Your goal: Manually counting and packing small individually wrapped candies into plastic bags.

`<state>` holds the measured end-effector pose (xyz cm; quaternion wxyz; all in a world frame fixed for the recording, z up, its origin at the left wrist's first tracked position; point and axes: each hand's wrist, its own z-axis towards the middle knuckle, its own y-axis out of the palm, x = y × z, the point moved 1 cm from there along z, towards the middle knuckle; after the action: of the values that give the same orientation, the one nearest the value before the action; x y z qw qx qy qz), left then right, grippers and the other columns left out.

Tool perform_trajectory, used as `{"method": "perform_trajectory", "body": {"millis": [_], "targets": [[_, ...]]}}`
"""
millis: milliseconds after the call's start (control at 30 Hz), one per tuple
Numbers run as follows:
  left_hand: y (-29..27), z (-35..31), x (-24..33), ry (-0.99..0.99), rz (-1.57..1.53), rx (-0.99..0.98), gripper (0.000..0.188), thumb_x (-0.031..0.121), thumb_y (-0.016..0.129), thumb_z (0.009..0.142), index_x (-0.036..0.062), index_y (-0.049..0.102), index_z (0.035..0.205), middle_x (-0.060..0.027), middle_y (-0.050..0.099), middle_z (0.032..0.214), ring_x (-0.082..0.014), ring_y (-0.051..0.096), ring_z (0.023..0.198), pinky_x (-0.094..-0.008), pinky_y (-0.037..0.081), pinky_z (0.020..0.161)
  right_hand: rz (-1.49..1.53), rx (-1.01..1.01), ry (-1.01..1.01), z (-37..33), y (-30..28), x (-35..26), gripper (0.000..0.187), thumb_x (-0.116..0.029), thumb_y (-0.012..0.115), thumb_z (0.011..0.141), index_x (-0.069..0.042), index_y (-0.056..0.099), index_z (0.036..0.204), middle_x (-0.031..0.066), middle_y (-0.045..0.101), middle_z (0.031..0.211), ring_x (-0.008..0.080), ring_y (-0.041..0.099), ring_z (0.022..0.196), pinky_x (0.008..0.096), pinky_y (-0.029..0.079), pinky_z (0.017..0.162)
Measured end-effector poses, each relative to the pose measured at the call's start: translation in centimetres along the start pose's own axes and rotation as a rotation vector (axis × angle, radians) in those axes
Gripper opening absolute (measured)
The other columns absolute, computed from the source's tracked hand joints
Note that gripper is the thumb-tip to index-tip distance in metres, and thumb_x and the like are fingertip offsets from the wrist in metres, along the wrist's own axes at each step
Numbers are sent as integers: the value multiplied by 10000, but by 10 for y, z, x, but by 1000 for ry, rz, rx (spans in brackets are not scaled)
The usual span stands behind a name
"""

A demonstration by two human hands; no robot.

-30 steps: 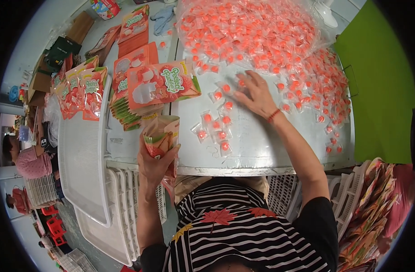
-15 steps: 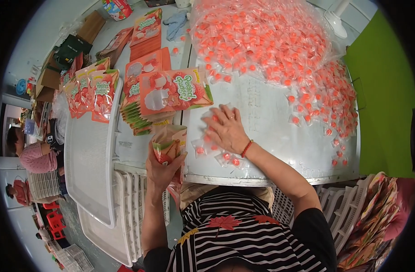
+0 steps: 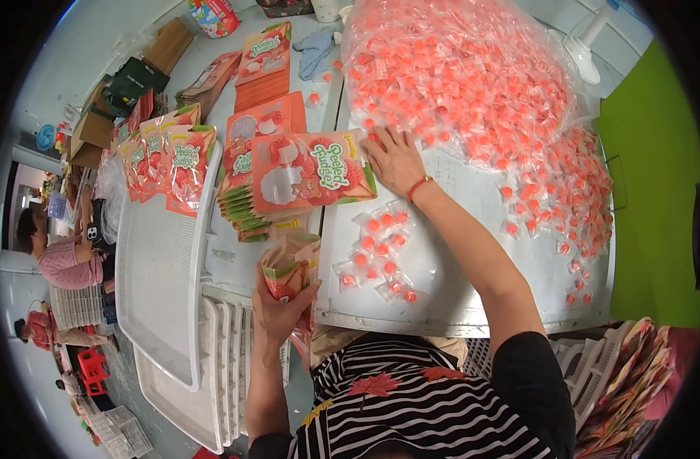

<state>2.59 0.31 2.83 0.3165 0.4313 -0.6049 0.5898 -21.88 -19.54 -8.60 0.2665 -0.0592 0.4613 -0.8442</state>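
While left hand (image 3: pixel 281 310) grips strawberry-print pouch (image 3: pixel 286 277) at worktop's (image 3: pixel 476 203) near edge, fingers wrapped round it, right hand (image 3: pixel 396 164) reaches out palm-down, fingers slightly spread; contact unclear. Wrapped candies (image 3: pixel 382 250) loose toward near edge. Clear bag (image 3: pixel 560 57), candy-heaped, along far edge. White tray (image 3: pixel 162 268) beside left edge, pouches (image 3: pixel 189 162) at far end.

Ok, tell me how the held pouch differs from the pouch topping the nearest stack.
The held pouch is bowed open; the stacked pouch lies flat. The left hand covers part of the held pouch; the stacked pouch shows most of its front. Both carry strawberry print.
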Motion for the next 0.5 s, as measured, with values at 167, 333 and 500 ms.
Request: {"method": "perform_trajectory", "body": {"millis": [167, 333, 500], "targets": [[3, 7, -4, -21, -6, -38, 748, 125, 818, 677, 38, 422, 1305, -138, 625, 1132, -206, 613, 1015, -320, 488, 873, 113, -155, 14, -29, -31, -7, 299, -214, 553, 888, -83, 567, 1156, 139, 492, 1257, 315, 454, 1178, 481, 355, 992], [6, 15, -1, 58, 34, -78, 749, 112, 813, 677, 40, 415, 1308, -138, 624, 1131, -208, 614, 1017, -318, 487, 876, 482, 90, 74, -39, -41, 28, 280, -220, 512, 918, -60, 573, 1139, 105, 559, 1183, 295, 516, 1106, 405, 402, 958], [1, 10, -4, 38, -21, -65, 748, 101, 807, 679, 28, 413, 1310, -138, 622, 1138, -209, 610, 1036, -315, 484, 886, 1517, 18, 980, -34, -46, 86, 382, -302, 329, 1012, -35, 564, 1151, 70, 598, 1124, 181, 549, 1079, 340, 420, 954]]}}
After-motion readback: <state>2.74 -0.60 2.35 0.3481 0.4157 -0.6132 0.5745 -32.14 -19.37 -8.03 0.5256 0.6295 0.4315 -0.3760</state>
